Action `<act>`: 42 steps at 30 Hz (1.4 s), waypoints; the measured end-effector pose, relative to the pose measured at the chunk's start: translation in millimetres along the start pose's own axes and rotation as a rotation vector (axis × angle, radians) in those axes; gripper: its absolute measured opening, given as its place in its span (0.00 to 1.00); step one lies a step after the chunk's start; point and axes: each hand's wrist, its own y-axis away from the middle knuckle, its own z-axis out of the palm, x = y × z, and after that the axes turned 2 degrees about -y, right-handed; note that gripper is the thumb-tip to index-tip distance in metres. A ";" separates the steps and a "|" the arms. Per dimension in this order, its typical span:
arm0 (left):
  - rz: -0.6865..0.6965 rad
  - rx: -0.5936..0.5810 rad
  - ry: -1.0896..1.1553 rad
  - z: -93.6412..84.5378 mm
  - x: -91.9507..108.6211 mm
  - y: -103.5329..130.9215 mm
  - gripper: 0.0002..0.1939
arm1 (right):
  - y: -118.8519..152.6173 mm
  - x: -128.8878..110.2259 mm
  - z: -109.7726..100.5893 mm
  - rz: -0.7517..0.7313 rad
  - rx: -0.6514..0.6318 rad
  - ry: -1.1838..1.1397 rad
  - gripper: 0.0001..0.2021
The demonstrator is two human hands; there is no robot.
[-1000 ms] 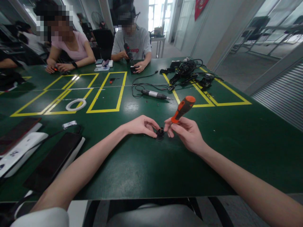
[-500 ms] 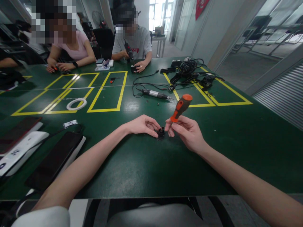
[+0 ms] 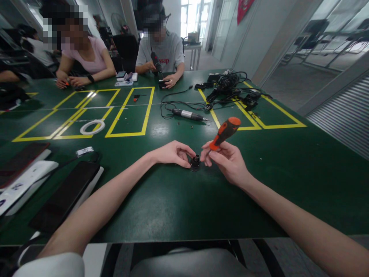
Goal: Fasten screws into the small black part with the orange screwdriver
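Over the bench, the right hand grips a screwdriver, handle slanting toward one o'clock, left hand pinching a black part.

A: What's that orange-and-dark-grey screwdriver handle made of?
B: Looks like plastic, pretty smooth. The small black stepped round part (plastic or metal, can't tell) has a slight sheen.
A: And the flat green tabletop?
B: Smooth, glossy tbh, pretty reflective.

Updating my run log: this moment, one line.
left hand: touching small round black part | right hand: holding orange-and-dark-grey screwdriver
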 end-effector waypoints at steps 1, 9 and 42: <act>0.002 -0.004 0.002 0.3 0.6 0.1 0.25 | 0.0 -0.6 0.4 0.006 0.005 0.003 0.14; 0.000 0.005 0.042 4.4 3.8 0.5 0.29 | -1.3 -4.5 0.2 -0.011 0.058 0.096 0.11; -0.017 0.012 0.016 4.3 2.9 -0.9 0.32 | 0.2 -6.3 -0.4 0.018 0.067 0.161 0.14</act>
